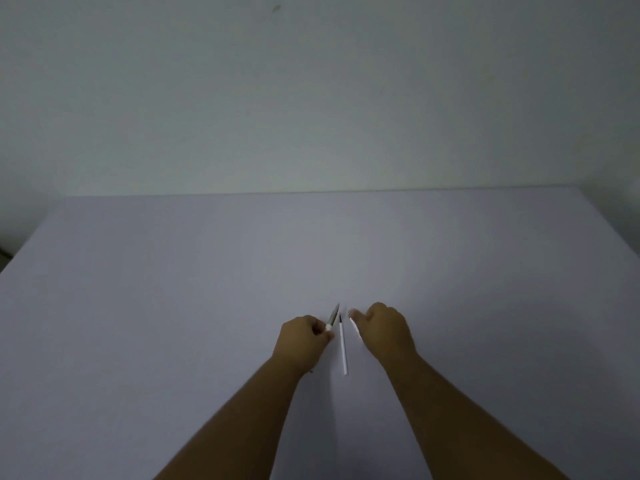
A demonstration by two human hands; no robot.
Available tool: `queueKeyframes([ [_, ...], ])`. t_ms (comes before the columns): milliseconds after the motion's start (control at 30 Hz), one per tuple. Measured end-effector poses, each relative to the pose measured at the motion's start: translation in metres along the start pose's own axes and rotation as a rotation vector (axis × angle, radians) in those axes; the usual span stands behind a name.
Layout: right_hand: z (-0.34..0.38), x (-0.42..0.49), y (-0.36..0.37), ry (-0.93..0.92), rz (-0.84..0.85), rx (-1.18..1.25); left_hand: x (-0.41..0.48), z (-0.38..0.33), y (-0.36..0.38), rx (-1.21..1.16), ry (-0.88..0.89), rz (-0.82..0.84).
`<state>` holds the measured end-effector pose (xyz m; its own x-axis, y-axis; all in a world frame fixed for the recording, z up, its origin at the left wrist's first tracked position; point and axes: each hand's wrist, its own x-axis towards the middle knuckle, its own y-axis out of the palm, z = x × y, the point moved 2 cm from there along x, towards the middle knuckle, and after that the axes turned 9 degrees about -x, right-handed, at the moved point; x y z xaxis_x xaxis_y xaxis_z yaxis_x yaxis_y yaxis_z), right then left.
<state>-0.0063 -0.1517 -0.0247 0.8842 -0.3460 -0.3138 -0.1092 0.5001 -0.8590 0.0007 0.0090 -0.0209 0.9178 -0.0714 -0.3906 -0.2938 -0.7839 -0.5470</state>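
Note:
My left hand [303, 336] grips a pen part [333, 316] with a grey tapered tip and a white band; the tip points away from me. A thin white pen refill [343, 346] with a dark tip lies on the pale table [173, 306] between my hands. My right hand [386, 327] is curled, thumb pointing left, and holds a thin white piece [355, 328] whose lower part is hidden under the hand.
The table's far edge [311, 193] meets a plain pale wall. Its left edge slants down toward the left, with a dark gap beyond it.

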Motion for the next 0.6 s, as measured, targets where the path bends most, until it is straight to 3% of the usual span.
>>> queueKeyframes([
  [133, 0.018, -0.001, -0.007, 0.021, 0.183, 0.315, -0.005, -0.009, -0.001, 0.001, 0.075, -0.014],
  [467, 0.029, -0.011, -0.024, -0.03, 0.351, 0.644, -0.014, -0.025, -0.015, 0.016, 0.14, 0.013],
  [600, 0.028, -0.013, -0.03, 0.093, 0.388, 0.646, -0.017, -0.026, -0.016, 0.019, 0.16, 0.007],
])
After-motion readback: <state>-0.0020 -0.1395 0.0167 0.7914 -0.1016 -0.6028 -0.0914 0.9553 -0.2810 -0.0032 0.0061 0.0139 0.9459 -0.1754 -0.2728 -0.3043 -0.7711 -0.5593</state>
